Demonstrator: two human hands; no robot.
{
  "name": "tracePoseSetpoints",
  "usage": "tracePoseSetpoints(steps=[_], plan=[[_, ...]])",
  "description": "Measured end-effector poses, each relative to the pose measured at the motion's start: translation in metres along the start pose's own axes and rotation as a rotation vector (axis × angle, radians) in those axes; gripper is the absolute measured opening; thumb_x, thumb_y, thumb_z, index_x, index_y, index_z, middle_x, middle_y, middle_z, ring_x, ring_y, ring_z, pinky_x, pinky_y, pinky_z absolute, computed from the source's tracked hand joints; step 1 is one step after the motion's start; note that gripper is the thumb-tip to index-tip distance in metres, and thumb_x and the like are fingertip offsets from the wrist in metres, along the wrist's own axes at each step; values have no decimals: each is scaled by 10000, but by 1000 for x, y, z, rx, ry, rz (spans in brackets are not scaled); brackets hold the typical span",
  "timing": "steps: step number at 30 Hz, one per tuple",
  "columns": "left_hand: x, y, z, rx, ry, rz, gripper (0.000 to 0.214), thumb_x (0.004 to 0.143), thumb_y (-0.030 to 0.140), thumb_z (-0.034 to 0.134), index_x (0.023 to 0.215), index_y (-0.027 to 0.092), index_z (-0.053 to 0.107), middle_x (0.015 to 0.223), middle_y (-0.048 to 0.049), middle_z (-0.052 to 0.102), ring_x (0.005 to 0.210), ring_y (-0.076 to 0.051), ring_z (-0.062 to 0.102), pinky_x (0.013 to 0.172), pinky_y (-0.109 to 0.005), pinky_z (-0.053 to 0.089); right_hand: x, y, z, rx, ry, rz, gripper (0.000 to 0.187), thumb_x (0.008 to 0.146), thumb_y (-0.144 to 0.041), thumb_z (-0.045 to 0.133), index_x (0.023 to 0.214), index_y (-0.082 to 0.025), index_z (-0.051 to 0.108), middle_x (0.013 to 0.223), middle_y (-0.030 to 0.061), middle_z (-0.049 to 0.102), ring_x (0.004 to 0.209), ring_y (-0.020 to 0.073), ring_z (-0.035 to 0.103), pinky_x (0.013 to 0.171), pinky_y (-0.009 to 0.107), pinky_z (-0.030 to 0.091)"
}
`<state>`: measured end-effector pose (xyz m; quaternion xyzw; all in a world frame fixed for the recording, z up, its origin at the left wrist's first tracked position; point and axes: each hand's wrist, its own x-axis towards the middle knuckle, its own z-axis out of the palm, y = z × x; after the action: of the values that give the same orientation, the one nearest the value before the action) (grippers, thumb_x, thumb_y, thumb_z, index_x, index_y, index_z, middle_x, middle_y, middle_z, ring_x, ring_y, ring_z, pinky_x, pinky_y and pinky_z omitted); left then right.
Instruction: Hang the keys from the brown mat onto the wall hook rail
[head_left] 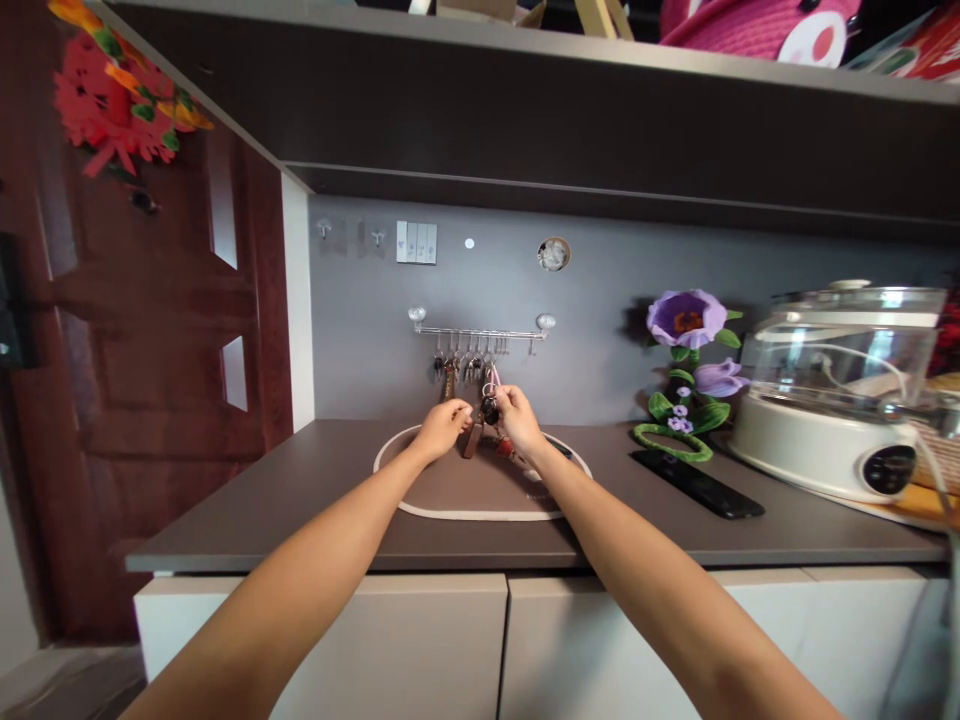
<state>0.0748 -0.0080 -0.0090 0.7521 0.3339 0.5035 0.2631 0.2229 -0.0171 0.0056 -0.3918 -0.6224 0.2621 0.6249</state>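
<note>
A metal hook rail (pixel 480 332) is fixed to the grey wall, with several key bunches (pixel 472 366) hanging from its hooks. My right hand (pixel 519 418) pinches a key ring (pixel 488 392) with a pink strap and a dark round fob, just below the rail. Left of it, my left hand (pixel 442 430) is closed with curled fingers, beside a hanging brown strap (pixel 450 382); whether anything is between its fingertips cannot be seen. Below the hands, a brown tag (pixel 472 441) and a red item (pixel 505 447) hang or lie over a brown mat (pixel 450 488) with a pale rim.
On the right of the counter (pixel 300 505) are a black phone (pixel 697 485), a purple crocheted flower (pixel 686 320) and a white appliance with a clear top (pixel 817 430). A dark shelf (pixel 570 120) overhangs the counter. A wooden door (pixel 150 400) stands at left.
</note>
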Motion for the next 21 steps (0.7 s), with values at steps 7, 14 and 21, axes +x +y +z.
tracePoseSetpoints(steps=[7, 14, 21], plan=[[1, -6, -5, 330, 0, 184, 272, 841, 302, 337, 741, 178, 558, 692, -30, 611, 648, -139, 558, 639, -244, 396, 18, -24, -3, 58, 86, 58, 196, 796, -396, 373, 815, -205, 411, 670, -12, 521, 527, 98, 480, 447, 204, 348], [-1, -1, -5, 446, 1, 176, 304, 852, 293, 313, 707, 178, 554, 687, -29, 605, 664, -137, 540, 649, -241, 365, 56, -38, -15, -60, 205, 5, 185, 771, -367, 390, 775, -189, 440, 595, -25, 508, 508, 102, 458, 508, 232, 383], [0, -3, -4, 462, -4, 194, 302, 848, 284, 321, 690, 179, 555, 663, -31, 598, 625, -142, 529, 619, -244, 353, 87, -31, -15, -150, 277, 5, 157, 766, -313, 388, 696, -182, 440, 597, -20, 505, 539, 97, 462, 547, 222, 382]])
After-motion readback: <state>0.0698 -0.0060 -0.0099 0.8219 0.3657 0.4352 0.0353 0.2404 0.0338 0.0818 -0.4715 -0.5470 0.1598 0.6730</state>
